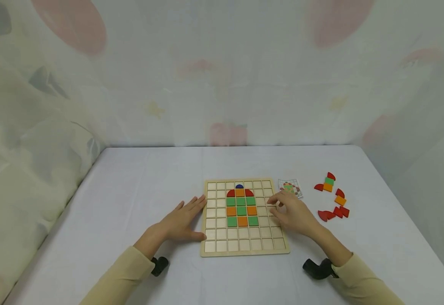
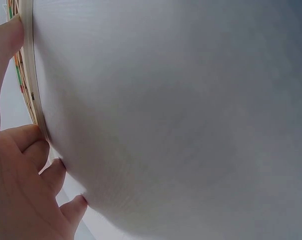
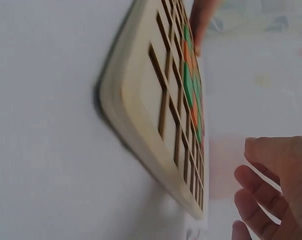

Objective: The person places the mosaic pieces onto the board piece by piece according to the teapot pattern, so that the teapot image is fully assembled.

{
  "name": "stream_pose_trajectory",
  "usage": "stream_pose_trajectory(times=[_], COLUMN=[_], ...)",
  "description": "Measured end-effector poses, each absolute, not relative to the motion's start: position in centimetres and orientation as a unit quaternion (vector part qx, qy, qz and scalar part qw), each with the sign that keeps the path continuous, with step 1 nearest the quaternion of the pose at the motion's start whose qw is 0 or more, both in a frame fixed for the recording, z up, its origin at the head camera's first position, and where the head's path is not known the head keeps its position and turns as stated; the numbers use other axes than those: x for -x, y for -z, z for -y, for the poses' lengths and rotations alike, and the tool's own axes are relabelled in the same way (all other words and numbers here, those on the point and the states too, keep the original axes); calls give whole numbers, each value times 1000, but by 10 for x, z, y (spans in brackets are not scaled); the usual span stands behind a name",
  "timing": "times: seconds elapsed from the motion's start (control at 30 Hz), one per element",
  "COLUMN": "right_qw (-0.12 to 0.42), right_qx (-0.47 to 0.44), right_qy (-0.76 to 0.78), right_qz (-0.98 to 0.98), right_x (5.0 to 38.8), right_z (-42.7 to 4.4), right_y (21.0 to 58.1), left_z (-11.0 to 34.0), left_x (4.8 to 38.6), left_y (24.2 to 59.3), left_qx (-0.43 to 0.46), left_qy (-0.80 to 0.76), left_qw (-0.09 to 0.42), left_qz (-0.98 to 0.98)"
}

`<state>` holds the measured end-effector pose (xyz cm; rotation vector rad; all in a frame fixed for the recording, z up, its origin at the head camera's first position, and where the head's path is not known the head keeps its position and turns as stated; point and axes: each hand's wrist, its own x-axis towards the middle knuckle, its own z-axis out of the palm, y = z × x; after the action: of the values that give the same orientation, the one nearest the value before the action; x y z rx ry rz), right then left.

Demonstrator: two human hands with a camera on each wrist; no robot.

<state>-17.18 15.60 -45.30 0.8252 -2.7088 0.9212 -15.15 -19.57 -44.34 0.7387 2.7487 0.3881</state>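
While presumably steadying the board point(image 1: 245, 245) with outstretched left hand point(image 1: 181, 221), held right hand point(image 1: 294, 215) empty above it with fingertips apart.

Card point(image 1: 290, 185) detail too small, board point(image 1: 245, 253) cropped

In the head view, the card's finer marks are too small to make out, and the right hand point(image 1: 292, 214) covers part of its near side and of the board's right rim. The worktop's point(image 1: 138, 182) near edge and both sleeves point(image 1: 120, 277) run out of frame. Toward the worktop's right edge, whether the red pieces point(image 1: 322, 215) overlap cannot be told. Each wrist view crops the board and its own hand; the right shows only a blurred bit of the left hand point(image 1: 181, 222).
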Motion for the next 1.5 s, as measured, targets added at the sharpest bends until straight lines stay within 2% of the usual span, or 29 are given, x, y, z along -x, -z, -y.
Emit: stream_pose_trajectory(times=[0.23,0.5,0.63,0.97,1.5], right_qw=[124,141,133,68,48], right_qx=[-238,-180,-146,-55,-36], right_qy=[-299,-289,-292,-302,-263], right_qz=[916,930,936,949,963], right_x=[178,179,179,180,185], right_z=[-192,-238,-260,-300,-317], right_y=[450,448,447,453,469], left_z=[196,196,196,198,196], left_x=[152,152,152,153,152], left_y=[443,442,442,444,443], left_qx=[-254,-251,-251,-256,-255], left_qy=[-127,-128,-130,-130,-133], left_qw=[137,138,138,132,134], left_qz=[-949,-949,-949,-949,-948])
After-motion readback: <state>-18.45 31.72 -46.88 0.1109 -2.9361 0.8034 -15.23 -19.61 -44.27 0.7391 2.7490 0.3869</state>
